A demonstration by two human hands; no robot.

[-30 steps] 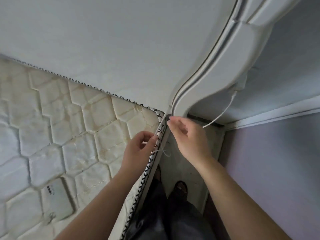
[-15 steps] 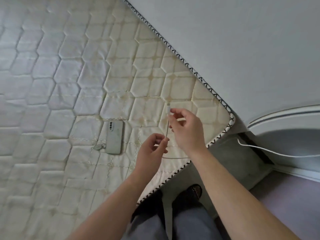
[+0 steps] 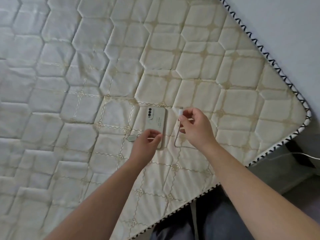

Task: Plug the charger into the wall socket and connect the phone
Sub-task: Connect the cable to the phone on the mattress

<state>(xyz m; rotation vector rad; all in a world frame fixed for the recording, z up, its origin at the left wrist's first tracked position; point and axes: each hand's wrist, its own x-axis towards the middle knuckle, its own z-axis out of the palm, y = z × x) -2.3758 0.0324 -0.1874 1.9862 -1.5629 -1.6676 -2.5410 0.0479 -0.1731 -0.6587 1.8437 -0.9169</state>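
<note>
A pale phone (image 3: 156,124) lies face down on the quilted mattress (image 3: 86,84), camera end away from me. My left hand (image 3: 147,144) covers its near left corner with fingers curled; a grip on it is not discernible. My right hand (image 3: 195,129) is just right of the phone and pinches the white connector (image 3: 181,112) of the charging cable (image 3: 175,135). The cable loops down under my right wrist and reappears off the mattress corner at the right. The charger and wall socket are out of view.
A small tag or charm (image 3: 132,137) lies beside the phone's near end. The mattress edge with black zigzag trim (image 3: 270,63) runs along a grey wall (image 3: 285,23). A dark gap (image 3: 294,149) lies past the corner. My legs in dark trousers (image 3: 207,222) are below.
The view swung from the bed's corner and headboard onto the mattress. My right hand carried the connector over beside the phone. My left hand let go of the cable and reached the phone.
</note>
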